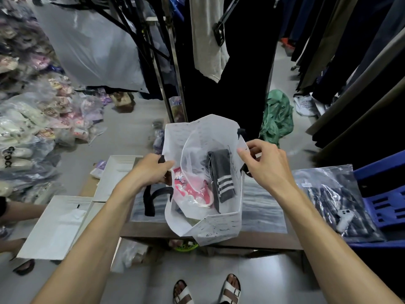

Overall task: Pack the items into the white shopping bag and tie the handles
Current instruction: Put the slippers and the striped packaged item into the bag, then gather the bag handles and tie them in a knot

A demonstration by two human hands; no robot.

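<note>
At the centre of the frame, a white non-woven shopping bag (203, 229) stands open on a grey bench (263, 207). The left hand (151, 170) grips its left rim by a black fabric handle (153, 198), while the right hand (265, 163) pinches the right rim. Inside lie grey striped socks (223, 178) and a pink plastic-wrapped packet (192, 189).

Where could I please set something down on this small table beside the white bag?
Bare tabletop lies right of the white shopping bag, up to the bagged plaid garment. A narrower strip left holds the black handles. Past it, flat white boxes crowd.
</note>
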